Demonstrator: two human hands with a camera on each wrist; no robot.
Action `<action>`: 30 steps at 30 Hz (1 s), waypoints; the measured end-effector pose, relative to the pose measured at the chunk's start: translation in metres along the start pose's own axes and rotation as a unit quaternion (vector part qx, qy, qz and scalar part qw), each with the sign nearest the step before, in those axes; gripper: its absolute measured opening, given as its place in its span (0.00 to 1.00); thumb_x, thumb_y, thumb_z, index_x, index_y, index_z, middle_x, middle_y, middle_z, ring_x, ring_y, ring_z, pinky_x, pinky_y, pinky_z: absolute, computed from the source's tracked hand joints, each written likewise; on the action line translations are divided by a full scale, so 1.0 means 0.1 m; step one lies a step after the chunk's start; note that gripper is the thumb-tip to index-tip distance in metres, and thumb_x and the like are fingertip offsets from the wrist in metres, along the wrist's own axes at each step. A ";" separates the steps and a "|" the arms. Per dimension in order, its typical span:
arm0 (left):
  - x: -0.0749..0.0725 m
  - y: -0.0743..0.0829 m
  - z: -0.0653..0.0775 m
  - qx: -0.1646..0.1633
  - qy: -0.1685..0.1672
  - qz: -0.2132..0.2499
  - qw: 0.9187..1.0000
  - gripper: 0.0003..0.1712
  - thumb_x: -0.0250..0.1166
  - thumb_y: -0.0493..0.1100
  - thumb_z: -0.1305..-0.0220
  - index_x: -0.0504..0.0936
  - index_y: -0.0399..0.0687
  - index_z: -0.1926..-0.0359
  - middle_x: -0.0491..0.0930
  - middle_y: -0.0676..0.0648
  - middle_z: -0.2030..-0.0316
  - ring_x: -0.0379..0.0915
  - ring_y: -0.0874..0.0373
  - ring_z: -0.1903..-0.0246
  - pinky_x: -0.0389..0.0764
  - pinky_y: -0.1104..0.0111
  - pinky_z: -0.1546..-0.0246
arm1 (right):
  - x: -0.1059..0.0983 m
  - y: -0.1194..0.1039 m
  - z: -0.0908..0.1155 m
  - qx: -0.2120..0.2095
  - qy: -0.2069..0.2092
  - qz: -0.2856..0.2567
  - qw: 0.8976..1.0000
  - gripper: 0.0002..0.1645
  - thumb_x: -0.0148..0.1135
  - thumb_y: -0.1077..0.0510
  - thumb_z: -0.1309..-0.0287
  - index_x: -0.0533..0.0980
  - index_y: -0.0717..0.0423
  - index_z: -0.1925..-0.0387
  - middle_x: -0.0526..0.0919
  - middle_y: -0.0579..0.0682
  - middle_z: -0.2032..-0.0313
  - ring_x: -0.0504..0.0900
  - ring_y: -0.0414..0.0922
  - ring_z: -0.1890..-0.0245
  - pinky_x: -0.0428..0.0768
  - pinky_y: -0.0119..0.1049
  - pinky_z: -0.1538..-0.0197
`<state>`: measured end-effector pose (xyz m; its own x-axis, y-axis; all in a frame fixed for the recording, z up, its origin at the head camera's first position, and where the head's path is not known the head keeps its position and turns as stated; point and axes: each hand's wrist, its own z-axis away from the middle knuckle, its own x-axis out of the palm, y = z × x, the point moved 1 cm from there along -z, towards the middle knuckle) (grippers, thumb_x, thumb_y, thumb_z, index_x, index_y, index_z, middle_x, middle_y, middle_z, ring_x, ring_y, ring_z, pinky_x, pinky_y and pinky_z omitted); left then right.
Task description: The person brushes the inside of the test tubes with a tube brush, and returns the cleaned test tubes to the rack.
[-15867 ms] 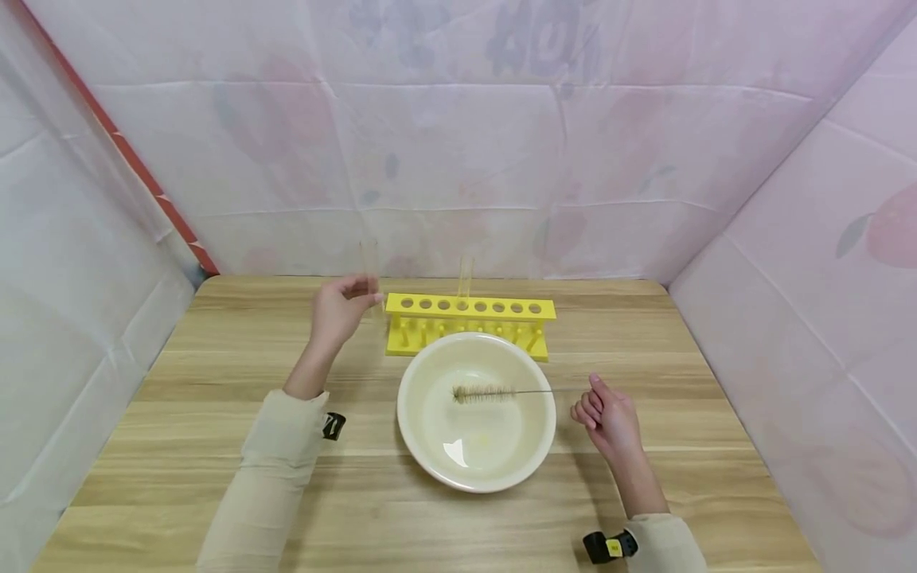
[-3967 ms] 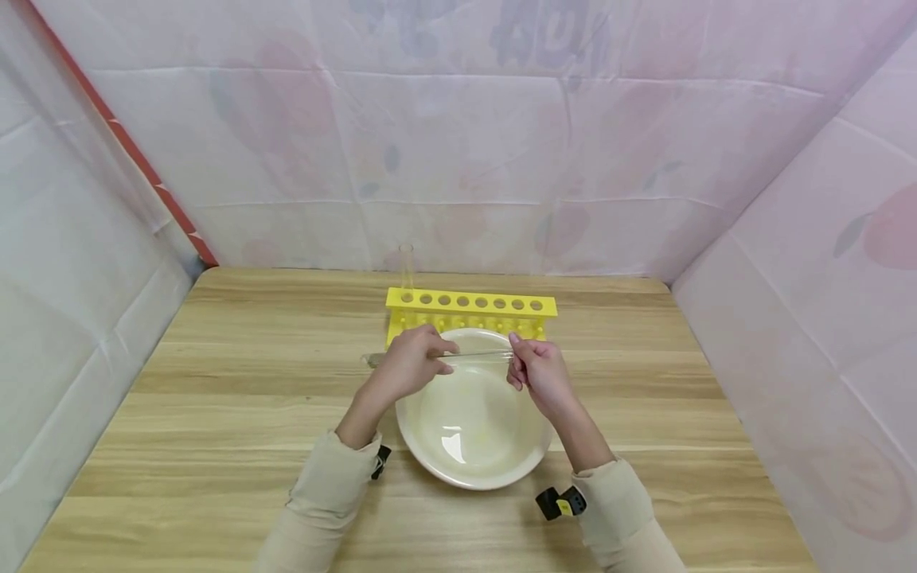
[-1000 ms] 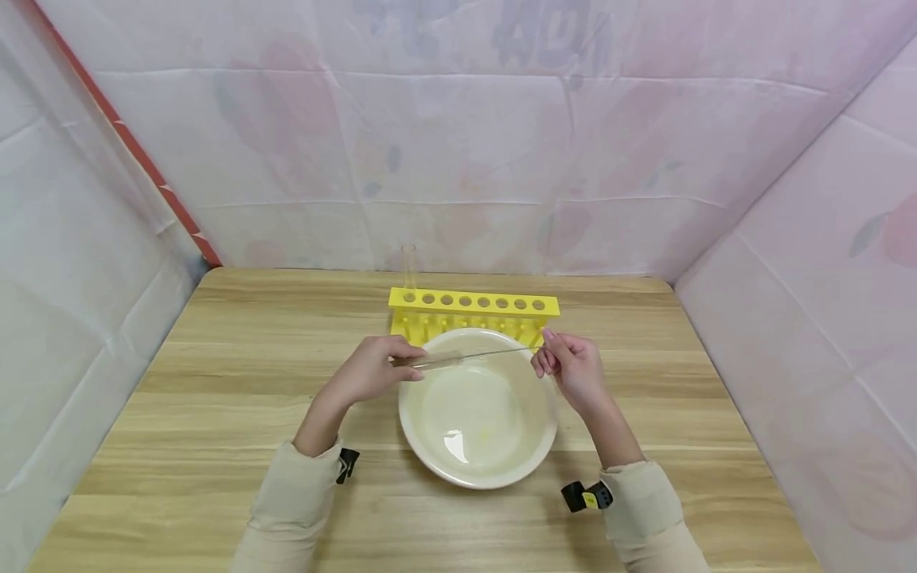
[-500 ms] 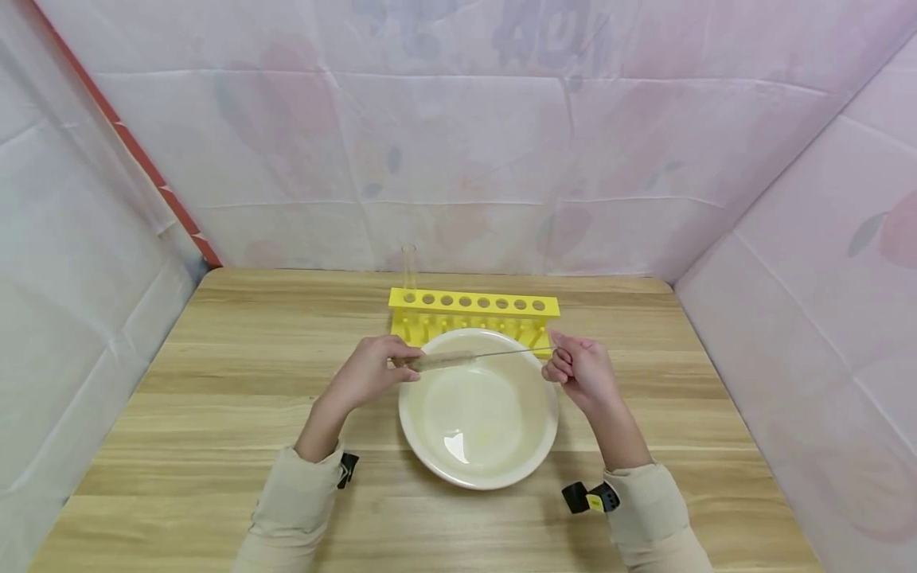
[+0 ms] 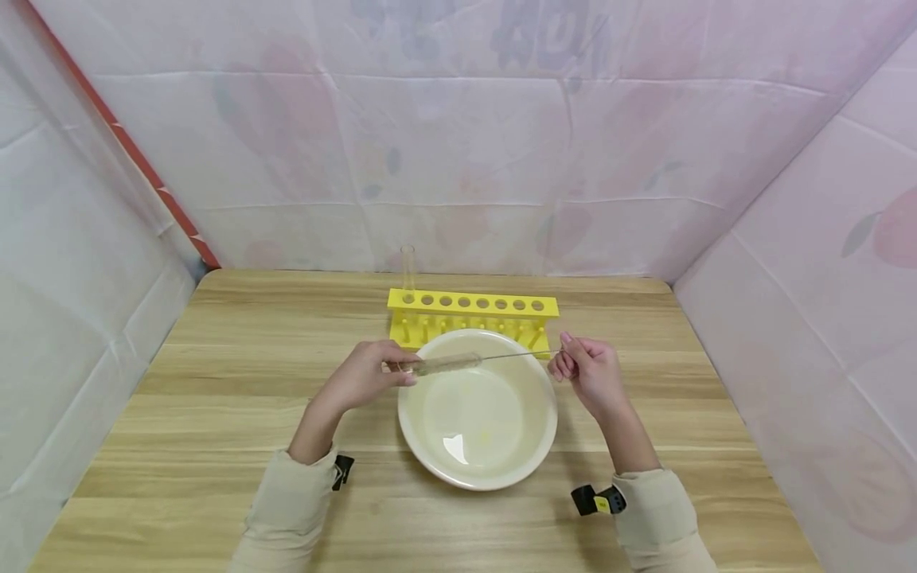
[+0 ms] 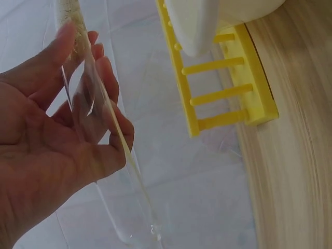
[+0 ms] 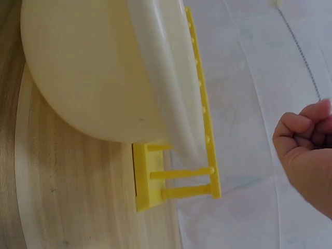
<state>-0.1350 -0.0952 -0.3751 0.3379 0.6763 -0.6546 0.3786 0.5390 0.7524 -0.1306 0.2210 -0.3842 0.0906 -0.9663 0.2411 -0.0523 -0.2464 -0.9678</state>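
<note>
My left hand (image 5: 365, 374) holds a clear glass test tube (image 6: 124, 197) between thumb and fingers, lying slantwise over the left rim of the cream bowl (image 5: 408, 434). A test tube brush (image 5: 451, 363) has its bristles in the tube's mouth-side part; its thin wire runs to the right. My right hand (image 5: 595, 374) pinches the wire's end beyond the bowl's right rim, with the other fingers curled. Behind the bowl stands a yellow test tube rack (image 5: 473, 303), and another test tube (image 5: 407, 267) is upright in its leftmost hole.
The bowl hides part of the rack's base and sits close in front of it. All stand on a wood-grain table (image 5: 215, 398). Pale patterned sheets (image 5: 458, 159) hang behind and at both sides. Black wrist cameras (image 5: 598, 500) jut inward from both wrists.
Over the last second my right hand has moved rightward, drawing the brush that way in the tube. Earlier, the brush reached far deeper, and before that an upright tube stood mid-rack.
</note>
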 end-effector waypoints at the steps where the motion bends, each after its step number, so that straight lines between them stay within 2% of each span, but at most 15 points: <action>1: 0.00 0.00 0.00 -0.003 0.006 -0.011 1.000 0.15 0.68 0.36 0.48 0.83 0.37 0.58 0.79 0.50 0.70 0.71 0.60 0.71 0.73 0.70 0.71 | -0.01 -0.01 0.00 0.023 0.006 -0.005 1.000 0.29 0.42 0.65 0.33 0.57 0.61 0.93 0.61 0.48 0.90 0.64 0.41 0.87 0.69 0.31 0.76; 5: -0.01 -0.02 0.04 -0.026 0.034 -0.043 0.998 0.14 0.69 0.35 0.50 0.84 0.40 0.58 0.78 0.49 0.70 0.73 0.59 0.70 0.74 0.68 0.70 | -0.08 -0.08 0.01 0.116 0.035 -0.064 0.991 0.30 0.39 0.65 0.32 0.54 0.56 0.93 0.59 0.45 0.91 0.60 0.39 0.90 0.68 0.30 0.74; 8: -0.06 -0.07 0.09 -0.035 0.047 -0.038 0.998 0.14 0.69 0.33 0.51 0.84 0.41 0.59 0.78 0.50 0.71 0.72 0.59 0.70 0.74 0.68 0.71 | -0.17 -0.12 0.03 0.138 0.042 -0.088 0.986 0.30 0.37 0.66 0.32 0.52 0.56 0.92 0.57 0.45 0.91 0.58 0.39 0.90 0.68 0.30 0.74; 11: -0.09 -0.13 0.13 -0.025 0.045 -0.021 0.998 0.14 0.69 0.33 0.52 0.84 0.39 0.60 0.78 0.51 0.71 0.72 0.60 0.71 0.73 0.68 0.72 | -0.24 -0.14 0.05 0.121 0.025 -0.073 0.990 0.29 0.36 0.67 0.32 0.51 0.58 0.92 0.55 0.48 0.90 0.58 0.41 0.89 0.69 0.30 0.73; 16: -0.13 -0.18 0.15 -0.011 0.023 -0.005 1.000 0.14 0.68 0.34 0.49 0.83 0.37 0.59 0.78 0.49 0.71 0.72 0.60 0.70 0.74 0.68 0.70 | -0.33 -0.11 0.07 0.063 0.007 -0.037 0.997 0.28 0.39 0.66 0.32 0.56 0.60 0.91 0.60 0.49 0.88 0.63 0.41 0.85 0.69 0.29 0.74; 22: -0.26 -0.28 0.25 -0.040 0.057 -0.037 0.997 0.11 0.67 0.32 0.49 0.83 0.36 0.61 0.77 0.49 0.73 0.71 0.58 0.72 0.73 0.67 0.71 | -0.57 -0.14 0.10 -0.009 0.025 -0.063 0.998 0.27 0.35 0.69 0.32 0.56 0.62 0.90 0.61 0.50 0.87 0.62 0.42 0.85 0.67 0.29 0.76; 25: -0.30 -0.31 0.27 -0.046 0.066 -0.039 0.996 0.12 0.67 0.31 0.50 0.83 0.36 0.61 0.77 0.50 0.73 0.71 0.57 0.71 0.73 0.66 0.71 | -0.64 -0.15 0.13 -0.006 0.029 -0.057 0.998 0.26 0.35 0.69 0.32 0.55 0.63 0.90 0.59 0.51 0.87 0.62 0.43 0.85 0.67 0.30 0.76; 30: -0.23 -0.30 0.23 -0.034 0.052 -0.022 0.998 0.13 0.67 0.32 0.49 0.82 0.35 0.59 0.78 0.49 0.71 0.72 0.57 0.70 0.74 0.66 0.69 | -0.58 -0.13 0.13 0.025 0.023 -0.048 0.998 0.26 0.38 0.65 0.32 0.55 0.62 0.89 0.58 0.52 0.86 0.63 0.43 0.84 0.67 0.30 0.74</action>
<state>-0.1345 -0.1381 -0.3847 0.2290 0.6974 -0.6791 0.3310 0.6003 0.7281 -0.1218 0.2813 -0.3870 0.0464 -0.9410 0.3353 0.0032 -0.3355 -0.9420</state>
